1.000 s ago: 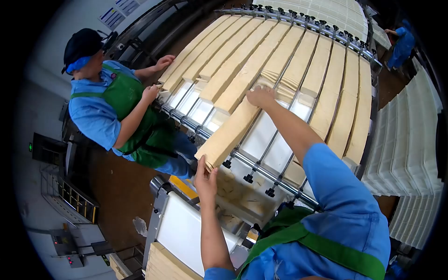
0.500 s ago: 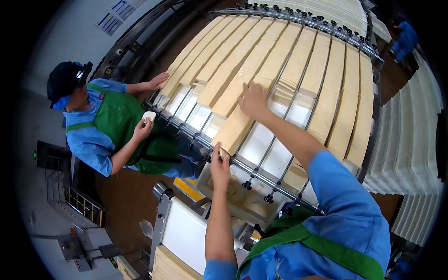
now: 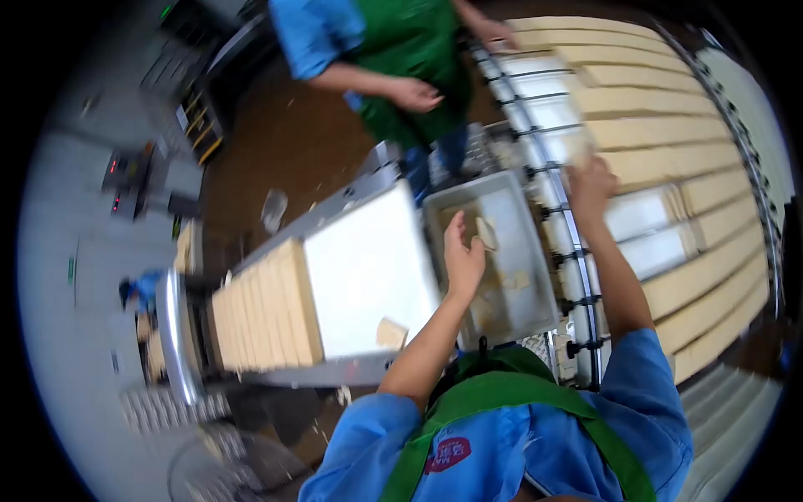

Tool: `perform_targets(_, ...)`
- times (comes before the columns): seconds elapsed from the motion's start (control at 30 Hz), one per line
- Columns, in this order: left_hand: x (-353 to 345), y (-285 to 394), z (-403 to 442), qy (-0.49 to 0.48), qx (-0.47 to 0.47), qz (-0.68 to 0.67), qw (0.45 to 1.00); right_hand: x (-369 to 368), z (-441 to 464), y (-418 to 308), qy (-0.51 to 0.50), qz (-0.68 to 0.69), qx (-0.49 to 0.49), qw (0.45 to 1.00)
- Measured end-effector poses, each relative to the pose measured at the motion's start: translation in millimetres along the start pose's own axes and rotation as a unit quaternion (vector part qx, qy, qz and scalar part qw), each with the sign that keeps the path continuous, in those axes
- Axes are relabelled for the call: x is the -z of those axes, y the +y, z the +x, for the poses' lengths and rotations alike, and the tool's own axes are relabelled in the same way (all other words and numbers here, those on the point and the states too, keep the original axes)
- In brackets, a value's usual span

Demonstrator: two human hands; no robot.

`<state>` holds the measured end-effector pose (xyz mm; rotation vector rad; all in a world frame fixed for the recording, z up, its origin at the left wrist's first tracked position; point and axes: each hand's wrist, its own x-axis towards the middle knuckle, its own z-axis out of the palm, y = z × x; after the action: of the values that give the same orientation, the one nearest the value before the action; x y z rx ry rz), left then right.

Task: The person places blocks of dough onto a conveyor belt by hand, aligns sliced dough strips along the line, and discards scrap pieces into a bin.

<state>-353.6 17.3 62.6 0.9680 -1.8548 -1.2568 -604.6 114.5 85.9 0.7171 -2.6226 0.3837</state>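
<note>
My left hand (image 3: 465, 261) is over a grey-white tray (image 3: 534, 243), with thumb and fingers apart. Just beyond its thumb is a thin pale offcut (image 3: 486, 234); whether it is in the air or lying in the tray is unclear. More pale scraps (image 3: 517, 279) lie in the tray. My right hand (image 3: 592, 186) is at the near ends of the long pale-yellow blocks (image 3: 669, 159) on the railed table. Its fingers are smeared by motion, and a blurred pale shape (image 3: 579, 144) shows right at them; what they grip cannot be made out.
A co-worker in a green apron (image 3: 410, 50) stands across from me, one hand (image 3: 495, 35) near the blocks. To the left, a white conveyor (image 3: 368, 268) carries a row of pale slabs (image 3: 263, 309) and a loose scrap (image 3: 391, 333). A metal rail (image 3: 562, 201) edges the table.
My view has swung left and down. My left hand has left the block's end and moved over the tray. The right hand has come back from the block's top toward the rail.
</note>
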Motion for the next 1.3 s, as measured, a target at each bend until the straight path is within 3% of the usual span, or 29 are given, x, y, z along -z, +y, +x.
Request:
perform_targets(0.03, 20, -9, -9, 0.012, 0.025, -0.020, 0.999, -10, -6, 10, 0.050, -0.049, 0.075, 0.995)
perform_targets(0.1, 69, -21, -27, 0.045, 0.068, -0.030, 0.996, -18, -3, 0, -0.076, -0.042, -0.018, 0.996)
perform_targets(0.17, 122, -36, -49, 0.087, 0.111, 0.030, 0.990, -11, -6, -25, -0.057, -0.094, -0.022, 0.994)
perform_targets(0.23, 178, -70, -72, 0.172, 0.058, 0.144, 0.973, -10, -20, -60, -0.033, -0.055, 0.013, 0.998)
perform_targets(0.3, 245, -116, -98, 0.241, 0.060, 0.261, 0.933, -7, -43, -104, -0.043, 0.023, 0.140, 0.989)
perform_targets(0.33, 273, -134, -112, 0.274, 0.122, 0.360, 0.883, -7, -60, -129, -0.069, 0.067, 0.176, 0.980)
perform_targets(0.37, 301, -137, -120, 0.291, 0.280, 0.367, 0.838, -14, -76, -155, -0.072, 0.069, 0.189, 0.977)
perform_targets(0.4, 324, -145, -129, 0.345, 0.302, 0.386, 0.800, -23, -95, -182, -0.111, 0.109, 0.211, 0.965)
perform_targets(0.43, 347, -151, -135, 0.351, 0.310, 0.384, 0.796, -26, -112, -209, -0.149, 0.147, 0.232, 0.950)
perform_targets(0.53, 396, -166, -139, 0.350, 0.395, 0.305, 0.793, -32, -161, -288, -0.233, 0.174, 0.261, 0.921)
perform_targets(0.63, 404, -172, -130, 0.267, 0.324, 0.265, 0.868, -38, -203, -365, -0.295, 0.175, 0.281, 0.896)
perform_targets(0.77, 395, -176, -134, 0.236, 0.268, 0.271, 0.894, -39, -237, -460, -0.321, 0.103, 0.352, 0.873)
perform_targets(0.97, 406, -167, -122, 0.150, 0.276, 0.293, 0.903, -39, -253, -593, -0.376, 0.133, 0.336, 0.853)
perform_targets(1.13, 409, -175, -126, 0.116, 0.264, 0.274, 0.917, -37, -251, -635, -0.403, 0.095, 0.327, 0.850)
perform_targets(1.3, 407, -183, -130, 0.083, 0.254, 0.270, 0.925, -16, -227, -610, -0.461, 0.074, 0.262, 0.845)
